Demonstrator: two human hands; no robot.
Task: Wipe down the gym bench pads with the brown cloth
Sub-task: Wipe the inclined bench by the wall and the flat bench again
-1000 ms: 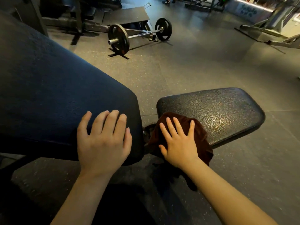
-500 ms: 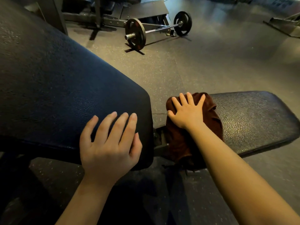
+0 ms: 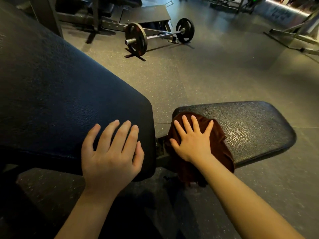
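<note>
At the left of the frame I see the back pad [image 3: 57, 94], my left hand [image 3: 110, 152] lying flat on its lower corner, fingers straight, holding nothing. Right of centre, my right hand [image 3: 193, 142] presses the brown cloth [image 3: 219, 145] with spread fingers onto the near end of the seat pad [image 3: 255, 128].

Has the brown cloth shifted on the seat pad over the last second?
Yes. The brown cloth under the right hand slid towards the seat pad's far edge, then partway back.
</note>
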